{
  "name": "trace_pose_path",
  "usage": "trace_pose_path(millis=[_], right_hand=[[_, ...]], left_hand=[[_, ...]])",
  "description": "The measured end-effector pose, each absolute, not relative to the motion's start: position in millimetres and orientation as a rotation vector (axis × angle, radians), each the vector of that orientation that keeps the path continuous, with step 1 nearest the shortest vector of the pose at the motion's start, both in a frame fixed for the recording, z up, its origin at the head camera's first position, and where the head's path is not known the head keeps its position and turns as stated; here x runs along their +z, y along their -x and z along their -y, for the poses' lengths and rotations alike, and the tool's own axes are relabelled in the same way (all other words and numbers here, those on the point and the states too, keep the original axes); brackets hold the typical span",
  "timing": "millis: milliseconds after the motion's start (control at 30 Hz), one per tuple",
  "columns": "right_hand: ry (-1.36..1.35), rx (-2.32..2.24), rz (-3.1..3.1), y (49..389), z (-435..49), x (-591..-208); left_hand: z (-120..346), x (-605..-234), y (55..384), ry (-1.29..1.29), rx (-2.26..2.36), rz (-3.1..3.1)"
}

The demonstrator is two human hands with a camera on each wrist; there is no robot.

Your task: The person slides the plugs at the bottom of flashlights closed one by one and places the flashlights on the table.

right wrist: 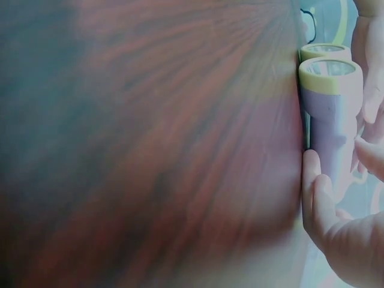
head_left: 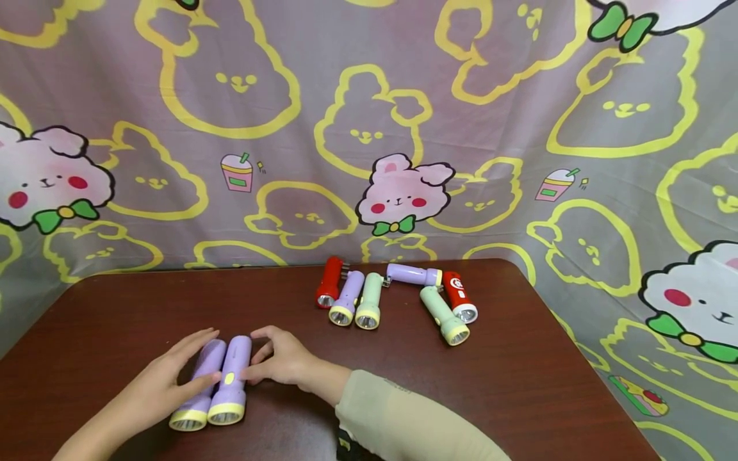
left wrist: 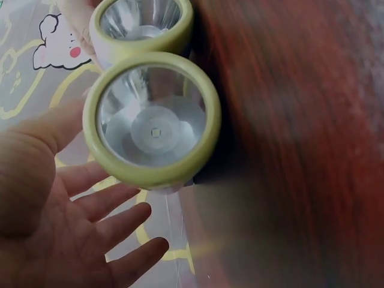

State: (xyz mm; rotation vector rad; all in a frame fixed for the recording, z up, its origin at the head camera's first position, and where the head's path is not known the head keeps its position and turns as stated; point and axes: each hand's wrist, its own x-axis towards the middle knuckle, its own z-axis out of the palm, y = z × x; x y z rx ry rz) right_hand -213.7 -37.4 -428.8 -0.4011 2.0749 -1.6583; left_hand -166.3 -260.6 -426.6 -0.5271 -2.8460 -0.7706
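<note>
Two purple flashlights with yellow rims lie side by side at the front left of the table, lenses facing the person. My left hand [head_left: 152, 390] is beside the left flashlight [head_left: 200, 378], its thumb reaching across it to the yellow switch of the right flashlight [head_left: 233, 358]. The left wrist view shows that hand's fingers spread and loose past the nearer lens [left wrist: 156, 132]. My right hand [head_left: 285, 358] is at the right flashlight's outer side, thumb by the switch and forefinger near the tail end. In the right wrist view its fingertips [right wrist: 312, 165] meet the purple body [right wrist: 329, 120].
Further back on the brown table [head_left: 277, 410] lie a red flashlight [head_left: 330, 282], a purple one [head_left: 348, 294] and a green one [head_left: 369, 298]. To their right are another purple [head_left: 412, 274], green [head_left: 441, 314] and red flashlight [head_left: 457, 291]. A patterned curtain [head_left: 323, 147] hangs behind.
</note>
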Motion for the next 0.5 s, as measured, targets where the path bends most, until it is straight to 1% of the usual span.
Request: trace_pose_path(millis=[367,500], right_hand=[[0.469,-1.608,-2.133,216,18,-425],[0.508,-1.587,-2.165,216,10,-424]], left_hand=[[255,-434,163,0.621,-1.084,2.869],[253,-435,163,0.669,-1.011,2.872]])
